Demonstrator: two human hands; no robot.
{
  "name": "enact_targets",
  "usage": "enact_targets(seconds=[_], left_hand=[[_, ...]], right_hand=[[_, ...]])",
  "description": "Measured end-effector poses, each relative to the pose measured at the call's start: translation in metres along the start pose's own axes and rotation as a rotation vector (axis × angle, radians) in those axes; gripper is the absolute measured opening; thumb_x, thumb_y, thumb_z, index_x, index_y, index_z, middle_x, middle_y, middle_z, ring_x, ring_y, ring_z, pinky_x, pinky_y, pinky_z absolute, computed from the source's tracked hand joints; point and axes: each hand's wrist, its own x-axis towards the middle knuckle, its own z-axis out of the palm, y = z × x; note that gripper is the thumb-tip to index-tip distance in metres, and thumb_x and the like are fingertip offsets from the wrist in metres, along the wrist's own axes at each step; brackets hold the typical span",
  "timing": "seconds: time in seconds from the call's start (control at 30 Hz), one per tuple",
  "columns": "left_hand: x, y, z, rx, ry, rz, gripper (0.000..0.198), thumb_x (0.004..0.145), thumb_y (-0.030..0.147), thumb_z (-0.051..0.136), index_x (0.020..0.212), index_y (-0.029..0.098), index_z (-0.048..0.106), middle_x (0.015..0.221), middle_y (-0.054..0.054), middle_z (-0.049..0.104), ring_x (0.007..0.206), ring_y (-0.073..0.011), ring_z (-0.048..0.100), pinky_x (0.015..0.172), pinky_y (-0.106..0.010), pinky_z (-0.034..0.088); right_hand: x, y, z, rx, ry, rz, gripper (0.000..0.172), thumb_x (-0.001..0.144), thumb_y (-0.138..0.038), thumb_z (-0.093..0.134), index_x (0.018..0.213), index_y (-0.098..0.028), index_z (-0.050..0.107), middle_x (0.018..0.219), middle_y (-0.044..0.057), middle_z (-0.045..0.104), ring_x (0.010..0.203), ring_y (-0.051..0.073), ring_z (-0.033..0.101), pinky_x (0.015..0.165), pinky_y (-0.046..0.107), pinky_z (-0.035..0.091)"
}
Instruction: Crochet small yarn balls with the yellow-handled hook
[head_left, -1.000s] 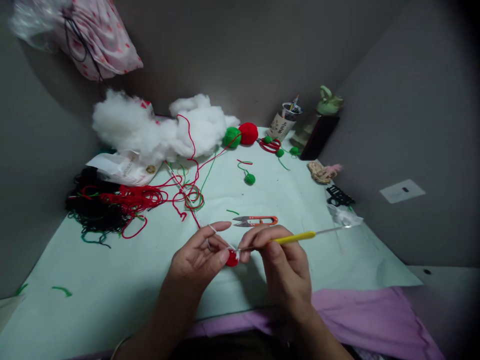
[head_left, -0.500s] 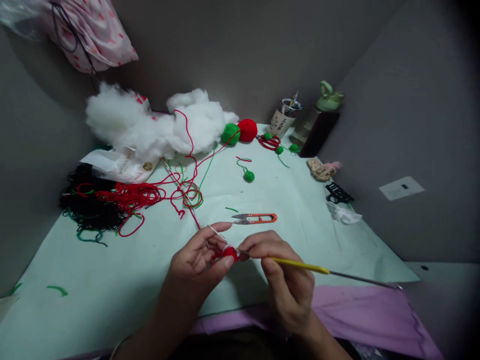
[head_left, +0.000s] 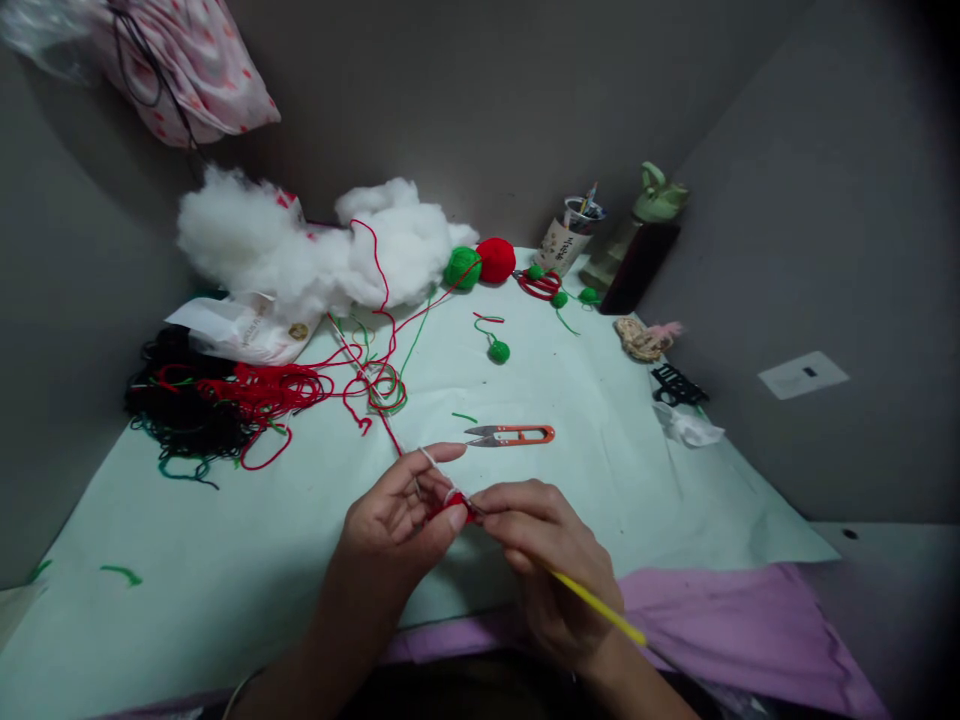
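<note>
My left hand (head_left: 405, 515) pinches a small red crochet piece (head_left: 459, 505) between thumb and fingers, with white yarn (head_left: 435, 465) running over the raised index finger. A yellow-handled crochet hook (head_left: 600, 605) is gripped in my right hand (head_left: 555, 560); its tip meets the red piece and is mostly hidden by the fingers. Just beyond both hands lie orange thread snips (head_left: 517, 435), blades pointing left. Red and white strands lead from the left hand back toward the tangled red yarn (head_left: 277, 390).
White stuffing (head_left: 405, 240) is heaped at the back left, beside green (head_left: 463, 268) and red (head_left: 496, 260) balls. A pen cup (head_left: 564, 240), red-handled scissors (head_left: 541, 286) and a bottle (head_left: 645, 230) stand or lie at the back right. Black yarn (head_left: 180, 400) lies left.
My right hand has rolled, so the hook's handle now points down toward me instead of out to the right. The left hand keeps hold of the red piece, nearly still.
</note>
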Motion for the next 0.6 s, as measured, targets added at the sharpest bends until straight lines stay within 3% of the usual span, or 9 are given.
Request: enact_targets(seconds=[0.17,0.3,0.43,0.6], left_hand=[[-0.001,-0.003,0.002,-0.108,-0.051,-0.004,0.043,0.068,0.012,0.086,0.108,0.023,0.077,0.076,0.004,0.064,0.071,-0.0086,0.058,0.068,-0.018,0.046],[0.001,-0.007,0.000,-0.211,-0.116,-0.096,0.059,0.066,0.020,0.092,0.121,0.023,0.073,0.075,0.003,0.064,0.070,-0.0102,0.057,0.067,-0.020,0.046],[0.006,-0.009,-0.005,-0.304,-0.223,-0.266,0.064,0.065,0.027,0.092,0.125,0.020,0.072,0.074,0.003,0.062,0.062,-0.0090,0.056,0.062,-0.021,0.046],[0.011,-0.004,-0.009,-0.201,-0.101,-0.124,0.056,0.067,0.018,0.087,0.121,0.018,0.073,0.071,0.004,0.063,0.060,-0.0087,0.055,0.057,-0.020,0.045]], right_hand=[[-0.007,0.006,0.010,-0.231,0.044,-0.071,0.031,0.098,-0.015,0.064,0.123,-0.030,0.072,0.096,0.005,0.076,0.086,0.021,0.076,0.074,0.031,0.064],[-0.011,0.009,0.010,-0.213,0.024,-0.127,0.046,0.094,-0.007,0.067,0.132,-0.034,0.068,0.093,0.005,0.075,0.079,0.021,0.074,0.068,0.033,0.063],[-0.008,0.007,0.004,-0.006,0.011,-0.032,0.039,0.101,-0.015,0.060,0.136,-0.031,0.066,0.106,0.007,0.073,0.093,0.020,0.072,0.074,0.033,0.062],[-0.004,0.002,-0.006,0.301,0.047,0.193,0.031,0.104,-0.013,0.051,0.124,-0.025,0.071,0.104,0.006,0.074,0.098,0.019,0.068,0.083,0.035,0.058]])
